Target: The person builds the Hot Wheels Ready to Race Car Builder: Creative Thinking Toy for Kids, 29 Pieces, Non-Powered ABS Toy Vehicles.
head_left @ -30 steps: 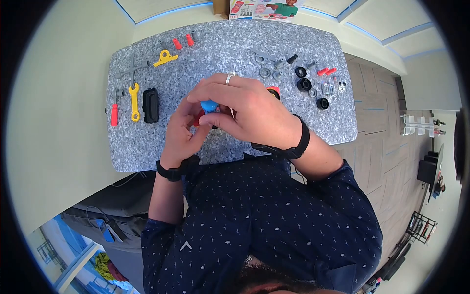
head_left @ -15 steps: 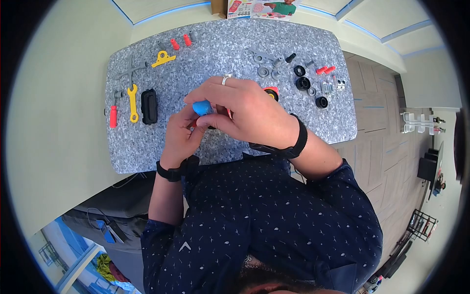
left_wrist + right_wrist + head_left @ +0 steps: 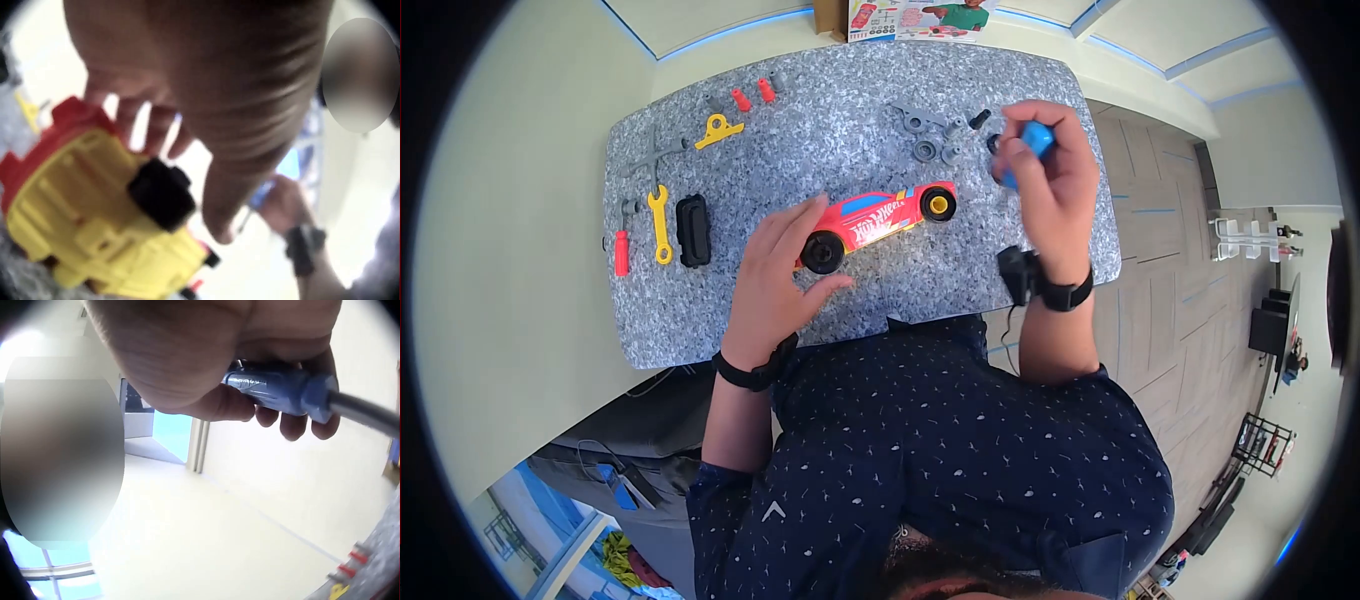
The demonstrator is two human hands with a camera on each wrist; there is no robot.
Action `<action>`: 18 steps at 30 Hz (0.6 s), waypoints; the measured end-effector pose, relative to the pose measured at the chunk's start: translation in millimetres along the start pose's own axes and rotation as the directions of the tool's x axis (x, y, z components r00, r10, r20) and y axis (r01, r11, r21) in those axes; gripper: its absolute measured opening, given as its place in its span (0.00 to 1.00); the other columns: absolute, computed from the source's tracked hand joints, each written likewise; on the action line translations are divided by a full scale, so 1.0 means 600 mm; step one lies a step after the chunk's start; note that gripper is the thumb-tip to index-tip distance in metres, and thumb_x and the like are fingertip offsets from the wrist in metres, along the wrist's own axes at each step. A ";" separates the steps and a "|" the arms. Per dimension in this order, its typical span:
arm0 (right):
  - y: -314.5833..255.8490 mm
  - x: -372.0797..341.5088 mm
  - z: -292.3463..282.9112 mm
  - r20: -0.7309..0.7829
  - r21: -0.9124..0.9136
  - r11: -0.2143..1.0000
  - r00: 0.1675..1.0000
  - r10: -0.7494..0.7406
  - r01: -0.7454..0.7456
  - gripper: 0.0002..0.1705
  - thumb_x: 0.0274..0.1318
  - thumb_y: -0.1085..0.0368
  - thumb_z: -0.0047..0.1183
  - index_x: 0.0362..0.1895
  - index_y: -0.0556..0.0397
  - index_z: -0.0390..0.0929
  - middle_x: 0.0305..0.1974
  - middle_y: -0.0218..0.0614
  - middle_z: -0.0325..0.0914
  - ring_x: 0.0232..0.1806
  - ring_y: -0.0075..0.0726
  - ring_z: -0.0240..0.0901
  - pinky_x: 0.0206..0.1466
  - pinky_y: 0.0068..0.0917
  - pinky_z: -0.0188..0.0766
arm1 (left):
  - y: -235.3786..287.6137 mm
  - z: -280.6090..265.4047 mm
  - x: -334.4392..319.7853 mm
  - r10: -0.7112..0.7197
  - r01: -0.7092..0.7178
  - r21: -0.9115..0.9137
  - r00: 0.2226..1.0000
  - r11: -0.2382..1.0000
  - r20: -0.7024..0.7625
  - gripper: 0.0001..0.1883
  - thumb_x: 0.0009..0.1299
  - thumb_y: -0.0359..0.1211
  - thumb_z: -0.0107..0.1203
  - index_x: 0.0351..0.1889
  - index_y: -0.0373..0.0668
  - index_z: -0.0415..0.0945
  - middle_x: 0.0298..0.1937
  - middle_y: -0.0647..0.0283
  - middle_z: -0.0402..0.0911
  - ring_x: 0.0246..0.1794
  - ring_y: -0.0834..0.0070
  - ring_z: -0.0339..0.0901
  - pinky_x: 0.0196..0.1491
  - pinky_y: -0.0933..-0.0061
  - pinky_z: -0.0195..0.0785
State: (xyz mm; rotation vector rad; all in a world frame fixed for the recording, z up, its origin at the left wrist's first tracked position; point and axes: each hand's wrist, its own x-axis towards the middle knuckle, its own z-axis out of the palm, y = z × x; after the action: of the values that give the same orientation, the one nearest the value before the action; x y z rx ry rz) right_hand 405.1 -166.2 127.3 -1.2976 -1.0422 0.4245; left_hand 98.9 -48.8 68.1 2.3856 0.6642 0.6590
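Over the right of the bench [image 3: 960, 270], the blue-handled tool [image 3: 1038, 140] has parted from the red car [image 3: 875, 222].
Head view: right hand [image 3: 1055, 190] grips it; left hand [image 3: 770, 272] lies straight-fingered at the car's end (touch unclear). Left wrist: yellow underside [image 3: 62, 200], thumb [image 3: 219, 209] spread. Right wrist: fingers [image 3: 292, 429] wrap the handle [image 3: 269, 390]; tool work seems paused.

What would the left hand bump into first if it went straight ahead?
Probably the red toy car. It sits right by the left hand, and whether they touch is hard to tell.
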 end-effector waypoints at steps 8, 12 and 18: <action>0.139 -0.031 -0.150 -0.039 -0.843 0.525 0.988 0.152 -0.114 0.22 0.59 0.64 0.77 0.56 0.57 0.88 0.50 0.50 0.92 0.55 0.61 0.88 0.60 0.50 0.82 | -0.019 -0.016 0.000 0.002 0.010 -0.120 0.995 0.993 0.096 0.38 0.63 0.27 0.78 0.75 0.44 0.82 0.75 0.55 0.85 0.74 0.52 0.82 0.75 0.54 0.76; 0.145 -0.040 -0.185 -0.079 -0.867 0.457 0.959 0.271 -0.200 0.25 0.55 0.64 0.79 0.57 0.57 0.88 0.53 0.50 0.92 0.59 0.62 0.88 0.63 0.50 0.82 | -0.047 -0.045 -0.009 -0.030 0.039 -0.071 0.992 0.997 0.124 0.37 0.63 0.24 0.76 0.74 0.44 0.83 0.74 0.55 0.85 0.74 0.51 0.82 0.75 0.54 0.75; 0.168 -0.042 -0.180 -0.030 -0.906 0.388 0.941 0.336 -0.167 0.31 0.48 0.65 0.83 0.58 0.56 0.87 0.55 0.52 0.91 0.59 0.63 0.88 0.62 0.52 0.83 | -0.040 -0.049 -0.007 -0.044 0.045 -0.002 0.991 0.999 0.128 0.35 0.64 0.22 0.74 0.72 0.43 0.83 0.70 0.55 0.86 0.71 0.49 0.82 0.73 0.52 0.76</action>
State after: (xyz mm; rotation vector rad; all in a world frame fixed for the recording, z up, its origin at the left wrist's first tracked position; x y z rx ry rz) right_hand 508.6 -220.3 33.3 -2.4875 -1.2639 0.1570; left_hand 71.2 -22.7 72.7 2.3785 0.6580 0.4838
